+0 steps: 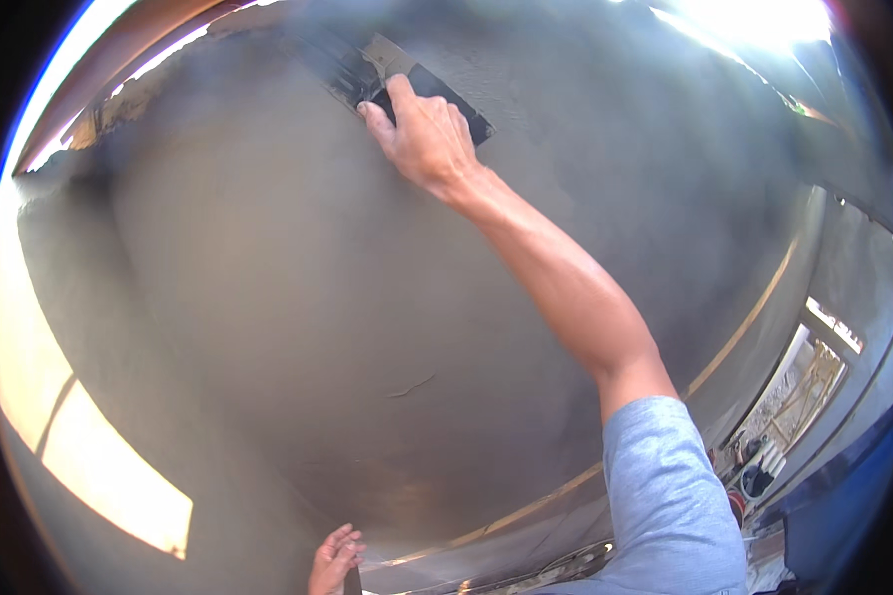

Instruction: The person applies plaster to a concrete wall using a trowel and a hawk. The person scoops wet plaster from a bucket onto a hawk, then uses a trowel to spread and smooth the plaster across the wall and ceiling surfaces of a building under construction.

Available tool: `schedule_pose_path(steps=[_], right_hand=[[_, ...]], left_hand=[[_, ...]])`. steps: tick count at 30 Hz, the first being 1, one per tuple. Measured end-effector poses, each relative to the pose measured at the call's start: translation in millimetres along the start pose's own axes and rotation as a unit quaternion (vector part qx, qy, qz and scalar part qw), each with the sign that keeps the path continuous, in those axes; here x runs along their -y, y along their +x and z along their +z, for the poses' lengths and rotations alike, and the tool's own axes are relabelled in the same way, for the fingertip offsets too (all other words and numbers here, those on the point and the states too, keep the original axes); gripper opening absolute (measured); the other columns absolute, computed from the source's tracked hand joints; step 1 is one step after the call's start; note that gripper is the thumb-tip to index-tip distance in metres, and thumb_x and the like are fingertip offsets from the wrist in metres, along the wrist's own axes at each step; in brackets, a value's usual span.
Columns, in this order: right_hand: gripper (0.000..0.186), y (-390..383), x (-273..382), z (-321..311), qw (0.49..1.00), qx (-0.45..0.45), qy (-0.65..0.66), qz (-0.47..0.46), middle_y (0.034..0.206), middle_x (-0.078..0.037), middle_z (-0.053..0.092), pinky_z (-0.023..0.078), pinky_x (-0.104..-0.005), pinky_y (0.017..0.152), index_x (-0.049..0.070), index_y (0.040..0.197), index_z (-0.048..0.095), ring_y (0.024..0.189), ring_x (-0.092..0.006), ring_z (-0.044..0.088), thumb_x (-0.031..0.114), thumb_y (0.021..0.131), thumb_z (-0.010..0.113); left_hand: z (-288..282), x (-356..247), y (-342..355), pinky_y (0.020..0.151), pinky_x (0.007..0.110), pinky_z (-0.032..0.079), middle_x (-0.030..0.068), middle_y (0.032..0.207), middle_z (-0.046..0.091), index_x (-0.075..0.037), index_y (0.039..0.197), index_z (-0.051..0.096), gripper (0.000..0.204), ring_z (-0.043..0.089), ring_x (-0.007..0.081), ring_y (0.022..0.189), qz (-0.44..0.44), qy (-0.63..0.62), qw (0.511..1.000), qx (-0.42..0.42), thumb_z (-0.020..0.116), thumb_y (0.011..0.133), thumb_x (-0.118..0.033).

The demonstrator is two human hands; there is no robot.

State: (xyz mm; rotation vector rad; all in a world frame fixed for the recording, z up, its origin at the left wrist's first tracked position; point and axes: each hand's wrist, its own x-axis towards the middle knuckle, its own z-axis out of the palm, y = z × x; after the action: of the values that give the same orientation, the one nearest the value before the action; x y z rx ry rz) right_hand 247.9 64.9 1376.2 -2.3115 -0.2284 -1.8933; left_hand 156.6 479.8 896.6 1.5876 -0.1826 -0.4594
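Note:
My right hand (422, 134) reaches up with the arm stretched out, its fingers wrapped round the grip of a plastering trowel (458, 102). The trowel's dark flat blade lies against the upper part of a grey plastered wall (268, 268). Around the blade the plaster looks wet and streaked. Low in the view, my left hand (333, 561) is partly cut off by the frame's edge. Its fingers are loosely bent and a little apart, and nothing shows between them. A narrow dark edge stands right beside it, too little of it visible to name.
A pale strip (754, 312) runs along the wall's right and lower border. Farther right are a window opening (796, 385), a dark bucket (756, 482) and a blue surface (848, 506). Bright sunlight falls on the left side (99, 461). A short curved mark (413, 386) lies on the plaster.

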Motion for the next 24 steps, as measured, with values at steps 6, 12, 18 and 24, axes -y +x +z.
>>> schedule_pose_path(steps=[6, 12, 18, 24], right_hand=[[0.047, 7.6, -132.2, -83.9, 0.968, -0.189, -0.048, 0.156, 0.097, -0.035, 0.069, 0.054, -0.0556, 0.083, -0.002, 0.11, 0.062, 0.095, -0.0541, 0.066, 0.044, 0.1, 0.056], [0.048, -54.7, -188.2, -123.0, 0.929, -0.239, 0.014, 0.283, 0.083, -0.02, 0.07, 0.057, -0.044, 0.061, -0.001, 0.124, 0.06, 0.073, -0.0324, 0.07, 0.041, 0.102, 0.055], [0.077, -52.1, -140.3, -67.2, 0.951, -0.072, 0.228, 0.195, 0.077, -0.009, 0.062, 0.051, -0.0296, 0.046, -0.015, 0.143, 0.042, 0.054, -0.0151, 0.058, 0.047, 0.101, 0.059], [0.073, -29.4, -199.7, -117.3, 0.918, -0.236, 0.112, 0.298, 0.09, -0.014, 0.066, 0.053, -0.0317, 0.049, -0.013, 0.133, 0.05, 0.062, -0.0205, 0.063, 0.051, 0.1, 0.057]], left_hand=[[-19.4, 46.3, -34.0, 0.101, 0.04, 0.051, 0.0141, 0.142, 0.058, -0.006, 0.15, 0.045, 0.059, 0.06, 0.0255, 0.121, -0.101, 0.007, 0.994, -0.032, 0.065, 0.1, -0.03], [-43.6, 24.1, -75.2, 0.103, 0.041, 0.049, 0.0144, 0.145, 0.055, -0.007, 0.151, 0.044, 0.06, 0.06, 0.0269, 0.123, -0.066, -0.061, 0.993, -0.074, 0.064, 0.101, -0.034], [-76.5, -21.9, -74.1, 0.105, 0.042, 0.048, 0.0183, 0.148, 0.051, -0.005, 0.152, 0.042, 0.064, 0.057, 0.0308, 0.127, -0.03, -0.036, 0.992, -0.117, 0.064, 0.101, -0.035], [-61.7, -27.9, -74.8, 0.106, 0.043, 0.047, 0.0185, 0.15, 0.049, -0.006, 0.153, 0.041, 0.063, 0.056, 0.0318, 0.129, -0.033, -0.014, 0.996, -0.084, 0.063, 0.101, -0.035]])
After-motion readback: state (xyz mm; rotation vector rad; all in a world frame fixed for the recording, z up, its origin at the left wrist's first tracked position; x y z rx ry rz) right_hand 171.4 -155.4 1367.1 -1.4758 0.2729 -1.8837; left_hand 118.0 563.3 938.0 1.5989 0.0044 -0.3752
